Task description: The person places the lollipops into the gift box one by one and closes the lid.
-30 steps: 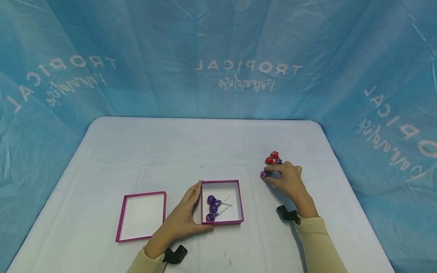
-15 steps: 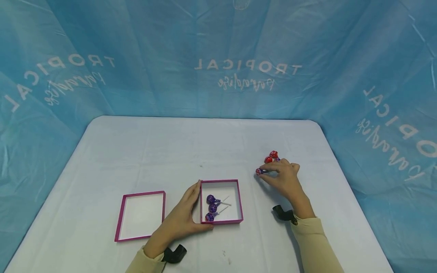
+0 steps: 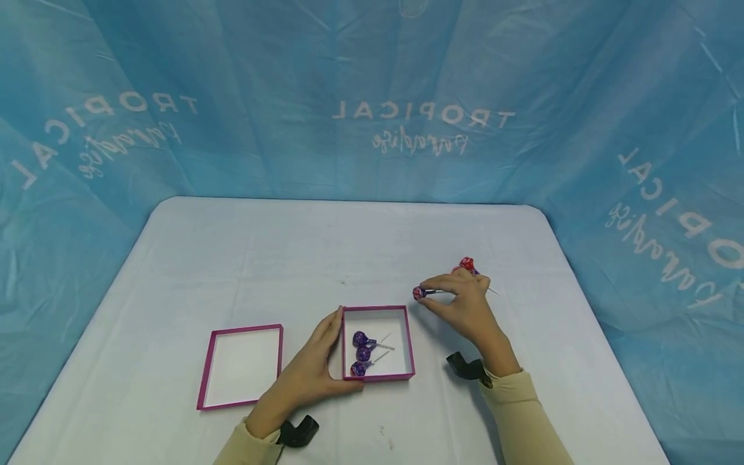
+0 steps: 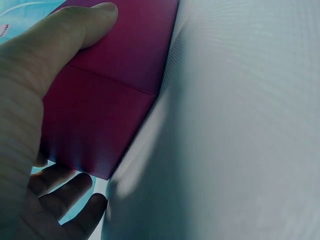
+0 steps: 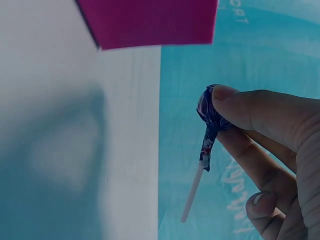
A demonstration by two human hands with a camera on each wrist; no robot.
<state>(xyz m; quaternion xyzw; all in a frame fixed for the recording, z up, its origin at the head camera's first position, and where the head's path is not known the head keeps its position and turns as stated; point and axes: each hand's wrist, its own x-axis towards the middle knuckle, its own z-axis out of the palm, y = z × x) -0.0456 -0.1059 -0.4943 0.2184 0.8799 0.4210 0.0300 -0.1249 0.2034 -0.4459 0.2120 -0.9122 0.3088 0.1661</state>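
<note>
My right hand (image 3: 462,307) pinches a purple-wrapped lollipop (image 3: 418,293) between thumb and fingers, above the table and just beyond the box's far right corner. In the right wrist view, the thumb lies on the wrapped head of the lollipop (image 5: 206,107), and its white stick points down. An open square box (image 3: 411,349) with magenta edges stands at the table's middle front. My left hand (image 3: 310,371) holds its left side, thumb along the near wall and fingers at the far left corner. Inside lie 3 purple lollipops (image 3: 363,354), heads to the left.
Left of the box lies a matching magenta-edged lid (image 3: 241,368), inner side up, close to the left wrist. Beyond the right hand are red-wrapped lollipops (image 3: 467,263), partly hidden by it. Blue printed curtains (image 3: 372,161) surround the white-covered table (image 3: 290,252).
My right hand has moved left from the lollipop pile toward the box, carrying the pinched purple lollipop. The left hand, the box and the lid have stayed in place.
</note>
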